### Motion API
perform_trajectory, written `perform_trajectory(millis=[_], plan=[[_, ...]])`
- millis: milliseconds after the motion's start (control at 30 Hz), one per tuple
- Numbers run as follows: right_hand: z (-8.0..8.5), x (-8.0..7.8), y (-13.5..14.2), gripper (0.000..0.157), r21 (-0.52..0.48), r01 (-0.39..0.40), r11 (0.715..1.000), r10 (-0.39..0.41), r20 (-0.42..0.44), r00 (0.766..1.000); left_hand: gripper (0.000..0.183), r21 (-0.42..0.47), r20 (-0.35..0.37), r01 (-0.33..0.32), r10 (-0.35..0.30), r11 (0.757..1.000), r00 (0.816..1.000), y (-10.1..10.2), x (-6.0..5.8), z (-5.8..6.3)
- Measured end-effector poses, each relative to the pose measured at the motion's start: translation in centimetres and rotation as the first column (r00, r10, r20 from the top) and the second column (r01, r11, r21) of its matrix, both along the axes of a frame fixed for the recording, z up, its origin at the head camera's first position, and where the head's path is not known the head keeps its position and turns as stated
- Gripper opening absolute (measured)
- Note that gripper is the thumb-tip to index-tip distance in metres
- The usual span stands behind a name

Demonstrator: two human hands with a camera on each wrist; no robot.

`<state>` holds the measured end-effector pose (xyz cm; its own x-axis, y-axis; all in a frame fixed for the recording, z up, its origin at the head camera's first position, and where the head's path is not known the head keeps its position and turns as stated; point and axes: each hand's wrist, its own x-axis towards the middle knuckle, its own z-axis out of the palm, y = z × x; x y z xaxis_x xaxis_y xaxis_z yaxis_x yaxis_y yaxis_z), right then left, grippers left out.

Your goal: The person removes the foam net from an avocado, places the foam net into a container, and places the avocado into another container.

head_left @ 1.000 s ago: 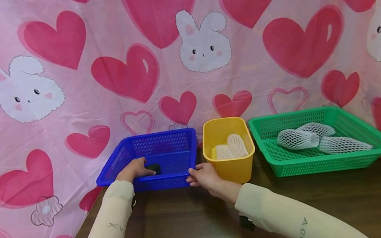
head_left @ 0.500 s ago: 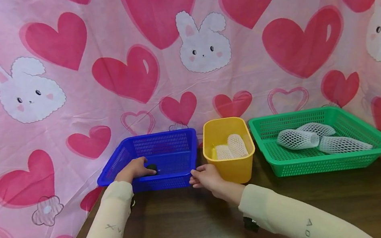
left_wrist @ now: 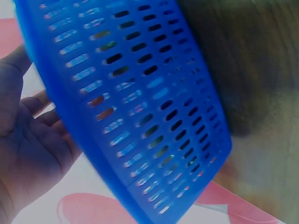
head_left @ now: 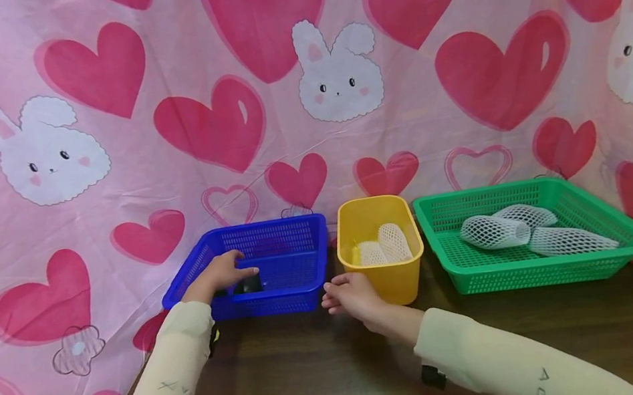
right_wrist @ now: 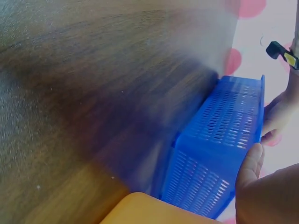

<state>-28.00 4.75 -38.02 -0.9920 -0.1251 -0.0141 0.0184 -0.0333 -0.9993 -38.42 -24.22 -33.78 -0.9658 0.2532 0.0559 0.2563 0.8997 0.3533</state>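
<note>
In the head view my left hand (head_left: 217,277) is over the left front part of a blue plastic basket (head_left: 295,288), its thumb apart from the fingers. Close under the thumb lies a dark, rounded object (head_left: 248,284) inside the basket; its kind is too unclear to tell. Through the left wrist view the hand (left_wrist: 39,140) shows behind the slotted basket wall, fingers loosely bent and nothing seen in them. My right hand (head_left: 355,297) hovers by the basket's right front corner, before the yellow bin (head_left: 395,281), holding nothing.
Two white foam net sleeves (head_left: 394,242) are in the yellow bin. To its right stands a green basket (head_left: 540,274) with three more net sleeves (head_left: 571,238). All three containers stand on a dark wooden table (head_left: 317,373) before a pink heart-patterned cloth (head_left: 281,121).
My left hand has risen slightly and shifted left, showing more of the dark object. My right hand has drawn a little to the right, off the blue basket's corner.
</note>
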Motion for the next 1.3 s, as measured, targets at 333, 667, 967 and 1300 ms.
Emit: perform_trajectory(millis=[333,667,967,1300], plan=[[1.8,0.8,1.0,0.024,0.012,-0.026,1.000,0.026,-0.056,0.998,0.064,0.054,-0.051,0.045,-0.042,0.998,0.998,0.4,1.3,1.2],[4.3,1.0,3.5,0.027,0.039,-0.010,0.999,0.014,-0.086,0.996,0.057,0.089,-0.136,0.138,-0.125,0.986,0.983,2.4,2.8,1.9],[6.5,0.8,6.9,0.036,0.081,0.031,0.996,-0.023,-0.097,0.995,0.057,0.064,-0.150,0.234,-0.223,0.970,0.963,5.3,4.0,2.7],[8.5,1.0,11.0,0.048,0.124,0.059,0.991,-0.039,-0.158,0.987,0.056,0.068,-0.168,0.333,-0.318,0.940,0.933,9.6,5.7,3.5]])
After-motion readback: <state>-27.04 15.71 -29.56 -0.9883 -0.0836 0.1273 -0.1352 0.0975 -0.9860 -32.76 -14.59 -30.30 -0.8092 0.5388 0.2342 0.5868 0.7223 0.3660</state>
